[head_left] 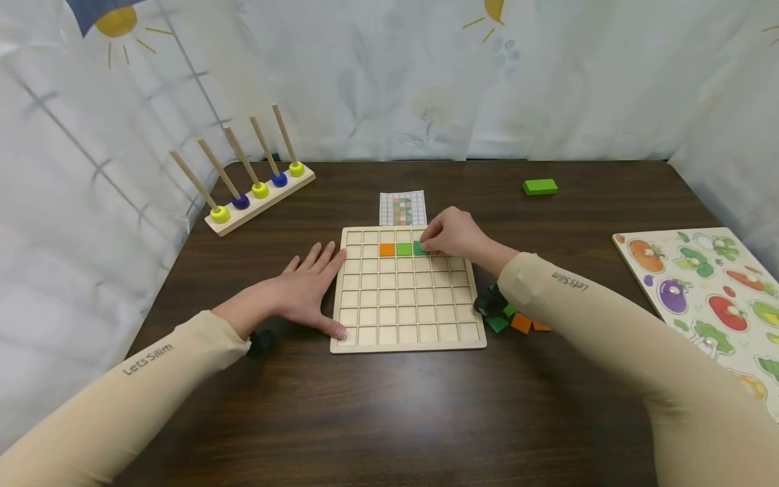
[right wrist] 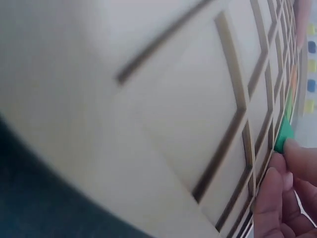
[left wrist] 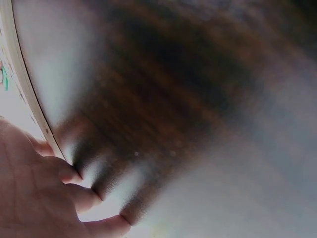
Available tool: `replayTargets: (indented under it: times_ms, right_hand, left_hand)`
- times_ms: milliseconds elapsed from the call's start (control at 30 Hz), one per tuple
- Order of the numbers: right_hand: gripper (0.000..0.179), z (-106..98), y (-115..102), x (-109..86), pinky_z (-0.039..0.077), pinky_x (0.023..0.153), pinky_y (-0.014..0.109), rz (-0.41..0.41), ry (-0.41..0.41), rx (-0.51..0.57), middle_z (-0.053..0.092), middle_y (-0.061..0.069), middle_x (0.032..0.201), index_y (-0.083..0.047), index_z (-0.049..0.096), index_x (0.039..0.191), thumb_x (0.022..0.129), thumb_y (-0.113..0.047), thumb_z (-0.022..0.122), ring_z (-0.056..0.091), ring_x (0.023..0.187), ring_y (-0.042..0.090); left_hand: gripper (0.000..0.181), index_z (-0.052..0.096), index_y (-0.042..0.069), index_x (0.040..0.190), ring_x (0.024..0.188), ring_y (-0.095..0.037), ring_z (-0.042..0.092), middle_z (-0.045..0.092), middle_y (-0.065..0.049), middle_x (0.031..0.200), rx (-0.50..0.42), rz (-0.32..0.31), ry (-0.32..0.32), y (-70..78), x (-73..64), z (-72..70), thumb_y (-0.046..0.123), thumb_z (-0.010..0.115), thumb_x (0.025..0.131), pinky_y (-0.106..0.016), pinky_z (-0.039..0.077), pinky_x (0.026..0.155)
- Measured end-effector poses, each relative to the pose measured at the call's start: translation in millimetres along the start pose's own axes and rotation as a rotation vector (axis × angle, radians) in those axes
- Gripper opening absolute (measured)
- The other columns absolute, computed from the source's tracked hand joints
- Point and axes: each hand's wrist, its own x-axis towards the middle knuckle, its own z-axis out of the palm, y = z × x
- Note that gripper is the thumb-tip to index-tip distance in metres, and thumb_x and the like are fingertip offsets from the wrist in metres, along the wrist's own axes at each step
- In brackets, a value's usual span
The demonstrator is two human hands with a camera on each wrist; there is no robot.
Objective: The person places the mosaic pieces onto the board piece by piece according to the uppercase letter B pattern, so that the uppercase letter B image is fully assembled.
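A wooden grid board lies on the table. In its second row from the far edge sit an orange square tile and a light green tile. Just right of them, my right hand pinches a dark green tile at a grid cell; thumb and fingertips are against this tile in the right wrist view. My left hand lies with fingers spread, its thumb and forefinger touching the board's left side. The left wrist view shows that palm beside the board's edge.
Behind the board is a pattern card. Loose green and orange tiles lie right of it, partly hidden by the right wrist. A peg stand with rings is back left, a green block back right, a vegetable puzzle far right.
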Motion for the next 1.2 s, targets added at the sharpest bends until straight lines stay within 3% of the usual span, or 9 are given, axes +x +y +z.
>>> replayTargets:
  times_ms: [400, 833, 967, 1200]
  right_hand:
    - [0.011, 3.9, -0.9, -2.3, 0.053, 0.076, 0.033, -0.058, 0.030, -0.106, 0.077, 0.012, 0.102, -0.005, 0.081, 0.099, 0.094, -0.013, 0.075, 0.065, 0.091, 0.025]
    - [0.025, -5.4, 7.9, -5.2, 0.056, 0.091, 0.040, -0.099, -0.095, -0.103, 0.072, 0.015, 0.124, -0.005, 0.075, 0.123, 0.103, -0.011, 0.061, 0.066, 0.114, 0.029]
    - [0.027, -12.2, 11.8, -9.8, 0.054, 0.098, 0.044, -0.100, -0.100, -0.078, 0.069, 0.015, 0.131, -0.005, 0.072, 0.127, 0.104, -0.012, 0.059, 0.063, 0.122, 0.029]
    - [0.030, -39.0, 38.0, -27.7, 0.053, 0.101, 0.048, -0.101, -0.101, -0.063, 0.067, 0.017, 0.134, -0.005, 0.068, 0.132, 0.104, -0.013, 0.059, 0.067, 0.116, 0.030]
  left_hand:
    - [0.142, -0.004, 0.003, 0.164, 0.156, -0.050, -0.007, -0.008, -0.027, 0.170, -0.003, -0.001, -0.001, 1.3, 0.4, -0.5, 0.073, 0.079, 0.072, -0.075, 0.006, 0.118]
    - [0.141, -0.004, 0.003, 0.164, 0.156, -0.051, -0.007, -0.008, -0.027, 0.170, -0.007, -0.004, -0.012, 0.8, 0.4, -0.6, 0.074, 0.078, 0.073, -0.075, 0.006, 0.119]
    - [0.142, -0.004, 0.003, 0.164, 0.156, -0.051, -0.007, -0.008, -0.027, 0.170, -0.010, -0.004, -0.014, -0.1, 1.0, 1.2, 0.074, 0.077, 0.073, -0.075, 0.006, 0.119]
    - [0.142, -0.004, 0.003, 0.164, 0.156, -0.051, -0.006, -0.008, -0.027, 0.170, -0.002, -0.007, -0.014, -0.1, 1.3, 0.4, 0.075, 0.076, 0.072, -0.076, 0.007, 0.118]
